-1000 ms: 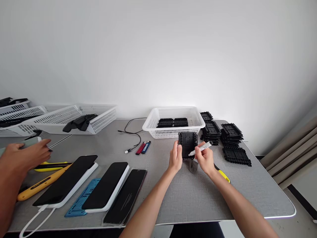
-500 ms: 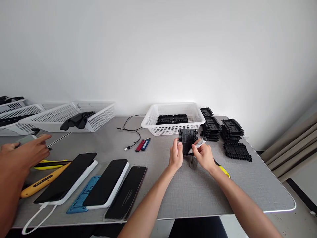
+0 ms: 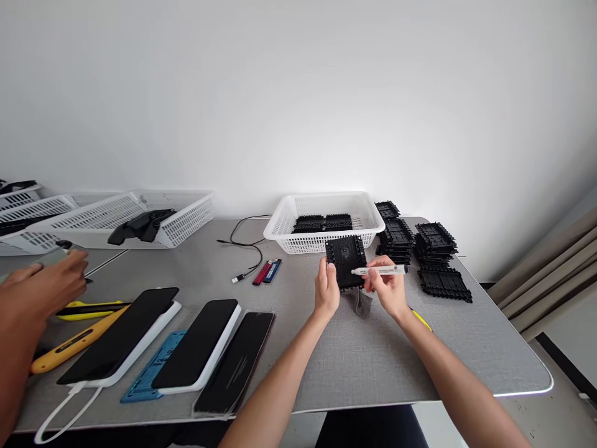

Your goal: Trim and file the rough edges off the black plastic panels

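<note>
My left hand [image 3: 328, 288] grips a black plastic plate [image 3: 346, 255] with toothed edges by its left side, tilted up above the table. A white marker pen [image 3: 380, 270] lies almost level in my right hand [image 3: 388, 287], its tip at the face of the plate. Below the plate a greyish crumpled piece [image 3: 361, 303] shows on the table, partly hidden. Under my right wrist sticks out the yellow end of a tool [image 3: 421, 319]. Behind my hands stands a white basket [image 3: 324, 244] holding similar black plates [image 3: 324, 223].
Stacks of black plates [image 3: 396, 239] stand right of the basket. Two lighters [image 3: 267, 272] and a black cable [image 3: 256, 252] lie to the left. Phones [image 3: 198, 342], yellow cutters [image 3: 79, 342] and another person's hand [image 3: 56, 283] are further left.
The marker has swung from slanting up to nearly level, and my right hand has turned with it. The plate has moved slightly left and up in my left hand.
</note>
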`<state>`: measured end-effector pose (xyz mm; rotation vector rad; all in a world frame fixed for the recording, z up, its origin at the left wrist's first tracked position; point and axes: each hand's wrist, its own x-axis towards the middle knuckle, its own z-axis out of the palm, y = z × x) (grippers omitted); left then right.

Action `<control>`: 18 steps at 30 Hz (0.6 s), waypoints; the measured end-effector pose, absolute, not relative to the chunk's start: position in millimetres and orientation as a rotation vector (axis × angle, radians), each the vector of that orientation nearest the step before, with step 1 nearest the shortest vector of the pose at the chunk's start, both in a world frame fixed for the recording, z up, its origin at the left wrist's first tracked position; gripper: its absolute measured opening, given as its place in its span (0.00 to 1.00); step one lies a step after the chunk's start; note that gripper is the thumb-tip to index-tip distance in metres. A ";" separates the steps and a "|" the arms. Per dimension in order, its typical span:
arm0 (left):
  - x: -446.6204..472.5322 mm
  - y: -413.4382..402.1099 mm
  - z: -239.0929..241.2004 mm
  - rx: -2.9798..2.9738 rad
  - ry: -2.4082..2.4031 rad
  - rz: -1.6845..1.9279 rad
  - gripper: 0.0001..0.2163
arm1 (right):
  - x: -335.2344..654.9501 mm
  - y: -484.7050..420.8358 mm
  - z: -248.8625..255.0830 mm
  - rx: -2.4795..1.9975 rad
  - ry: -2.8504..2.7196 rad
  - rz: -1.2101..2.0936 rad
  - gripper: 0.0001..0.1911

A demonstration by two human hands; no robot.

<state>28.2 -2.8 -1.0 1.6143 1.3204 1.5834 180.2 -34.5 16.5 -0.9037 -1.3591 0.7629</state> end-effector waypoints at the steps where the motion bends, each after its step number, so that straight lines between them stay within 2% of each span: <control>1: 28.1 -2.3 -1.0 1.602 1.327 1.577 0.19 | 179.6 -35.8 16.5 -0.905 -1.397 0.690 0.12; 6: 28.3 -1.7 -1.5 1.550 1.338 1.556 0.20 | 177.9 -40.7 18.9 -0.972 -1.593 0.295 0.07; 18: 30.7 -2.0 -2.2 1.546 1.276 1.545 0.20 | 178.3 -38.3 16.4 -0.959 -1.620 0.253 0.07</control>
